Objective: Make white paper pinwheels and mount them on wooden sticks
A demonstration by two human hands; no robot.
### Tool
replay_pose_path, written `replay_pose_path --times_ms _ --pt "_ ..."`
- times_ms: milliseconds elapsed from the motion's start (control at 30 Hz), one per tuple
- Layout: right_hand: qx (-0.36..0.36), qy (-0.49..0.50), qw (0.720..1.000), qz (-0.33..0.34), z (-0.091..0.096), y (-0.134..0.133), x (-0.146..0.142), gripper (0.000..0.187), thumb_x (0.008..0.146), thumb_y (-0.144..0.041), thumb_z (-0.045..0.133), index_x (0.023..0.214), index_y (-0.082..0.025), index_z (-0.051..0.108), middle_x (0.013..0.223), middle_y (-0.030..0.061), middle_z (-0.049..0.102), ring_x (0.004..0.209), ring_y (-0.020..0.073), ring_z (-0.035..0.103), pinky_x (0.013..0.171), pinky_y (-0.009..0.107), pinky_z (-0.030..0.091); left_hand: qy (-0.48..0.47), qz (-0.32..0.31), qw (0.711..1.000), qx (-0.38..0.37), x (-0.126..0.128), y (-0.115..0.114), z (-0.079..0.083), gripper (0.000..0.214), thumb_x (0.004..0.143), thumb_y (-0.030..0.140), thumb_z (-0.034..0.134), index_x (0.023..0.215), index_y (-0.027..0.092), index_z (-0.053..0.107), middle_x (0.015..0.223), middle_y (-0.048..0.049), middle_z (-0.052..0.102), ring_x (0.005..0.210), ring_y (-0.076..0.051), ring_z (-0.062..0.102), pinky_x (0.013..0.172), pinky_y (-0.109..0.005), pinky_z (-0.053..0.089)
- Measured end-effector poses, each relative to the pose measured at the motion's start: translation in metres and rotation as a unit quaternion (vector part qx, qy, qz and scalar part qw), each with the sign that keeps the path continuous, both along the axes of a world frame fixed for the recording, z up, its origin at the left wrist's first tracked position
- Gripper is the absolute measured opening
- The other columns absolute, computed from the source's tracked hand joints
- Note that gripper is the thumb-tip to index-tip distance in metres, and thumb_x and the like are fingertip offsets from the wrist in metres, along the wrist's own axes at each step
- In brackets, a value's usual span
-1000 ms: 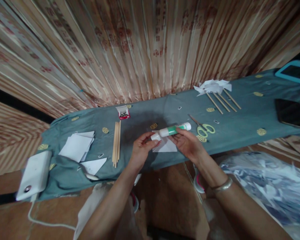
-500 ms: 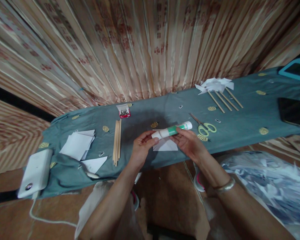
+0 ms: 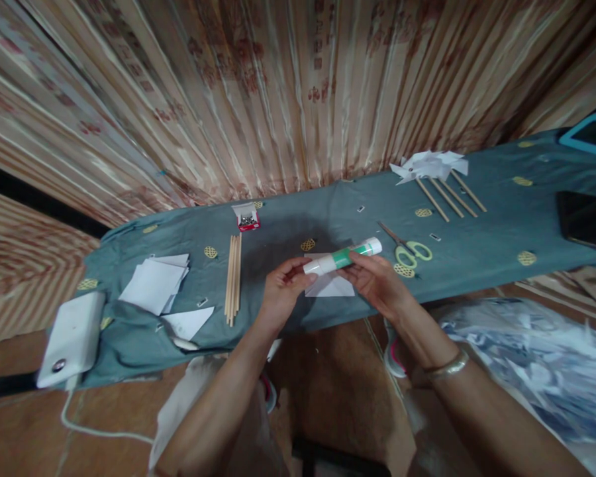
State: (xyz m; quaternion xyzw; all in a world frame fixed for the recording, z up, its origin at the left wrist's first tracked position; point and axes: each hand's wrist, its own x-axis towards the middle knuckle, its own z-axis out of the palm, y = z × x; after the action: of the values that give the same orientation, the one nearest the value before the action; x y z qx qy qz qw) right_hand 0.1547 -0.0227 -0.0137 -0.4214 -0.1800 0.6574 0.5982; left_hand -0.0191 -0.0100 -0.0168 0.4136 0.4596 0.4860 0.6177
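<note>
My right hand [image 3: 377, 281] grips a white and green glue stick [image 3: 345, 257] by its body, held level just above the cloth. My left hand [image 3: 281, 291] is closed round the white cap end of the same stick. Under both hands lies a folded white paper piece [image 3: 330, 286] on the blue-grey cloth [image 3: 288, 232]. A metal bangle is on my right wrist.
Wooden sticks [image 3: 233, 278] and a stack of white paper squares [image 3: 153, 285] lie to the left, with a small red box of pins [image 3: 247, 218] behind. Green-handled scissors [image 3: 407, 248] and paper pinwheels on sticks [image 3: 437, 175] lie to the right, then a dark phone [image 3: 583, 218]. A white device [image 3: 72, 338] sits far left.
The cap, held apart from the glue stick a second ago, now sits against its end in my left hand. Both hands stay over the folded paper.
</note>
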Motion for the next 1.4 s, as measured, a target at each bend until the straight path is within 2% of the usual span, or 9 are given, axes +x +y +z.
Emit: replay_pose_path --times_ms 267,467,700,1067,1267,1400 --pt "0.0 -0.007 1.0 0.007 -0.001 0.0 -0.001 0.021 0.06 -0.026 0.084 0.072 -0.017 0.069 0.077 0.0017 0.072 0.071 0.0138 0.068 0.073 0.026 0.058 0.027 -0.015 0.999 0.026 -0.002 -0.001 -0.002 0.031 0.056 0.026 0.082 0.084 0.019 0.072 0.076 0.0002 0.069 0.066 -0.012 0.058 0.065 -0.024 0.046" --pt "-0.016 -0.016 1.0 0.007 0.002 0.0 -0.004 0.032 0.052 -0.031 0.089 0.072 -0.015 0.07 0.073 0.0016 0.072 0.066 0.0127 0.067 0.066 0.023 0.058 0.028 -0.013 0.999 0.04 -0.004 -0.001 -0.004 0.032 0.056 0.027 0.081 0.085 0.017 0.071 0.076 -0.0002 0.07 0.069 -0.013 0.061 0.068 -0.026 0.049" --pt "-0.014 -0.038 0.999 0.018 -0.001 0.0 -0.01 0.032 0.055 -0.033 0.088 0.074 -0.015 0.069 0.072 0.0016 0.073 0.065 0.0127 0.068 0.065 0.023 0.058 0.066 0.012 0.995 0.074 -0.004 -0.002 -0.009 0.034 0.058 0.025 0.079 0.089 0.016 0.071 0.084 -0.0032 0.072 0.075 -0.016 0.065 0.073 -0.028 0.052" --pt "-0.044 -0.037 0.998 0.019 -0.003 0.002 -0.03 0.04 0.043 -0.039 0.091 0.068 -0.016 0.07 0.066 -0.0007 0.072 0.059 0.0097 0.066 0.059 0.018 0.058 0.141 0.005 0.984 0.106 -0.012 -0.005 -0.01 0.033 0.065 0.027 0.075 0.095 0.016 0.072 0.09 -0.005 0.074 0.08 -0.019 0.069 0.077 -0.031 0.056" --pt "-0.005 -0.097 0.993 0.067 -0.007 0.0 -0.041 0.04 0.052 -0.045 0.086 0.074 -0.015 0.07 0.072 0.0018 0.073 0.063 0.012 0.068 0.062 0.023 0.057 0.207 -0.012 0.968 0.141 -0.017 -0.005 -0.009 0.03 0.069 0.027 0.073 0.097 0.018 0.074 0.096 -0.006 0.075 0.086 -0.02 0.068 0.078 -0.03 0.054" --pt "0.034 -0.204 0.977 0.057 -0.018 0.002 -0.03 0.043 0.059 -0.048 0.081 0.086 -0.017 0.066 0.078 0.0043 0.074 0.068 0.0174 0.07 0.062 0.028 0.057 0.258 0.032 0.958 0.118 -0.033 0.006 -0.013 0.032 0.072 0.029 0.071 0.101 0.015 0.072 0.089 -0.0053 0.075 0.076 -0.019 0.068 0.07 -0.028 0.053"
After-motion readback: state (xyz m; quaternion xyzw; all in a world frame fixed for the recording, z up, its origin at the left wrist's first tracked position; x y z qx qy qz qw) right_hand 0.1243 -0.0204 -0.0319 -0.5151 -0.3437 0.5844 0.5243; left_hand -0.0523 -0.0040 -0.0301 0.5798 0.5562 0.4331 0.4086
